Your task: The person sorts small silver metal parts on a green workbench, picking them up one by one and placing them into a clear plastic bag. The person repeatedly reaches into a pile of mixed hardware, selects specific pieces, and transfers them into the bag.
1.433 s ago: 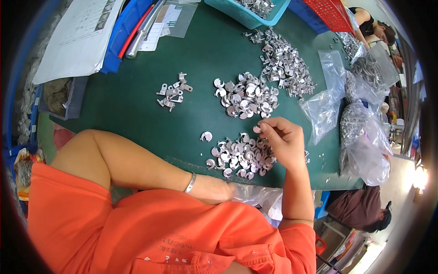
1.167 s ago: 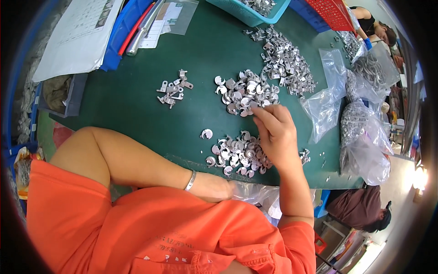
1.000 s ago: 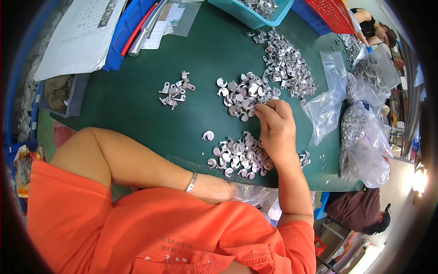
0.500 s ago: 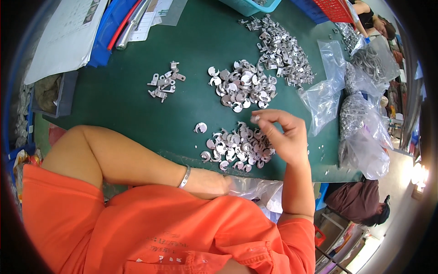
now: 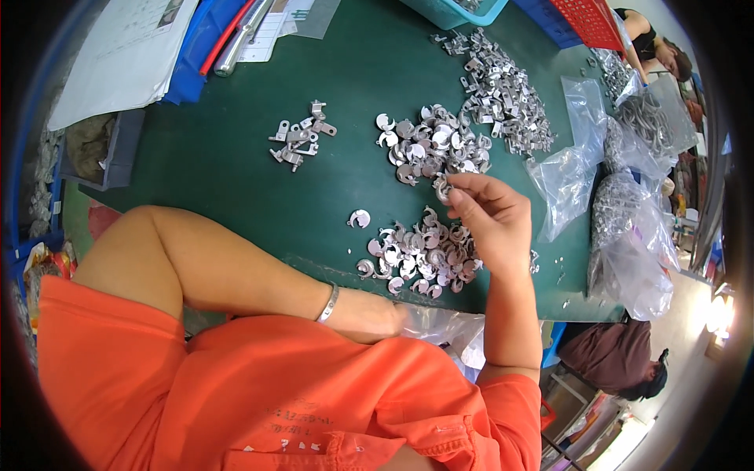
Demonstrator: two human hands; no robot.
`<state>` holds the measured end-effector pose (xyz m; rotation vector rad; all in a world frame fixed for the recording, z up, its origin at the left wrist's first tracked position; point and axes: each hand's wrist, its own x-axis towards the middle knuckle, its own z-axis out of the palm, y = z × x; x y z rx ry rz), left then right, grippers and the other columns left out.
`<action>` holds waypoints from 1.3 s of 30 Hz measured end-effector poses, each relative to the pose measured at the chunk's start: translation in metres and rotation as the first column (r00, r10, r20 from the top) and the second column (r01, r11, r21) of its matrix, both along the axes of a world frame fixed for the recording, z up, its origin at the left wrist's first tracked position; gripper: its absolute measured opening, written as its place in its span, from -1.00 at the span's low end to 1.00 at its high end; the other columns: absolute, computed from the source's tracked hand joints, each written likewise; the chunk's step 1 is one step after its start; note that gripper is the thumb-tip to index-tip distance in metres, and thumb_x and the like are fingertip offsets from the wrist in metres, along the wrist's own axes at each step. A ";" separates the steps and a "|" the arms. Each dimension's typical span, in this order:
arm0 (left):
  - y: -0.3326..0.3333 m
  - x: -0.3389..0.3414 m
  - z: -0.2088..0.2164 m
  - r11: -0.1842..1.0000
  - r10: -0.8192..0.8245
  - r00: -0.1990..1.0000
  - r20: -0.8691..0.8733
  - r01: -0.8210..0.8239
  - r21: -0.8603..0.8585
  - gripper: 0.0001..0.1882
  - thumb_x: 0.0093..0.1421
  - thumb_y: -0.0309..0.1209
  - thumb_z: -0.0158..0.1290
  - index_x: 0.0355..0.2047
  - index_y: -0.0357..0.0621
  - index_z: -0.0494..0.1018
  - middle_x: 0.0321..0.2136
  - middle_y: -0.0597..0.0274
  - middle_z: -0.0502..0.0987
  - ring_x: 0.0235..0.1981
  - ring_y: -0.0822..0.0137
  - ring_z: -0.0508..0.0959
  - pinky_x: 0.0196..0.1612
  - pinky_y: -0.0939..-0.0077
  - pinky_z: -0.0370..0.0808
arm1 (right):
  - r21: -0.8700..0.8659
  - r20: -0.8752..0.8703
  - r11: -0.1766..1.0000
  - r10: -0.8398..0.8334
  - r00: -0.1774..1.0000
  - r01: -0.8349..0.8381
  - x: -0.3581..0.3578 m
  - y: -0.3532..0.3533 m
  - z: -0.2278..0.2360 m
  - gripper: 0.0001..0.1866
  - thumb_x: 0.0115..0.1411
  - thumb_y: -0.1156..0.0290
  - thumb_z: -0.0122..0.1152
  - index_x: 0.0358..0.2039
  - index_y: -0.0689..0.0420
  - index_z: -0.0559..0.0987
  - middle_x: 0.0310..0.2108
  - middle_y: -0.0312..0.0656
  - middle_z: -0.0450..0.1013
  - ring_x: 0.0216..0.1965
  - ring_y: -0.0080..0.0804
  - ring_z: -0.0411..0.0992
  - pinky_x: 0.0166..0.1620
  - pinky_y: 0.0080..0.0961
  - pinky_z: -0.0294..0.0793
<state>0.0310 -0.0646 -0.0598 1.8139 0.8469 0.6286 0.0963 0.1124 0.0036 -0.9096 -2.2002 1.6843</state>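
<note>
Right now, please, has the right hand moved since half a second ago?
Yes; the right hand moved slightly forward, closer to the farther pile of notched discs.

A bright light glares at far right; the outer view darkens.

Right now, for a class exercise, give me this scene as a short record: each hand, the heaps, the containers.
Right hand: pinches a small metal piece
Left hand: beside clear plastic at the table edge; grip unclear
Far heap: rounded metal pieces
Near heap: similar pieces; one loose piece lies apart
Left cluster: a few brackets
Large heap: many brackets, far right
Far side: teal tub, red basket
</note>
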 end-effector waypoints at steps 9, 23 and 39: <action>0.002 -0.002 0.001 0.994 -0.047 0.998 -0.049 0.051 0.095 -0.75 0.09 -0.44 -0.14 -0.51 -0.51 0.31 -0.45 -0.24 0.34 -0.53 -0.07 0.51 -0.49 0.20 0.47 | 0.493 0.005 0.807 0.373 0.928 -0.326 -0.003 0.003 0.006 -0.84 -0.04 0.60 0.23 -0.37 0.24 0.56 -0.45 -0.14 0.46 -0.47 -0.36 0.42 -0.41 -0.53 0.40; -0.001 0.002 -0.001 1.000 0.010 0.999 -0.046 -0.009 0.022 -0.75 0.07 -0.45 -0.14 -0.54 -0.51 0.32 -0.52 -0.20 0.34 -0.54 -0.02 0.52 -0.50 0.23 0.46 | 0.181 -0.055 0.980 0.089 0.994 -0.078 0.006 0.005 0.002 -0.88 0.02 0.61 0.19 -0.37 0.27 0.56 -0.45 -0.17 0.51 -0.45 -0.55 0.45 -0.36 -0.63 0.44; -0.001 0.001 0.000 0.994 0.013 1.000 -0.005 -0.014 -0.105 -0.71 0.14 -0.40 -0.16 -0.50 -0.51 0.29 -0.50 -0.23 0.35 -0.51 -0.08 0.51 -0.45 0.17 0.45 | 0.061 0.086 0.997 -0.047 0.995 0.042 -0.005 -0.001 0.002 -0.89 0.08 0.57 0.18 -0.36 0.31 0.56 -0.50 -0.24 0.50 -0.51 -0.59 0.46 -0.43 -0.67 0.45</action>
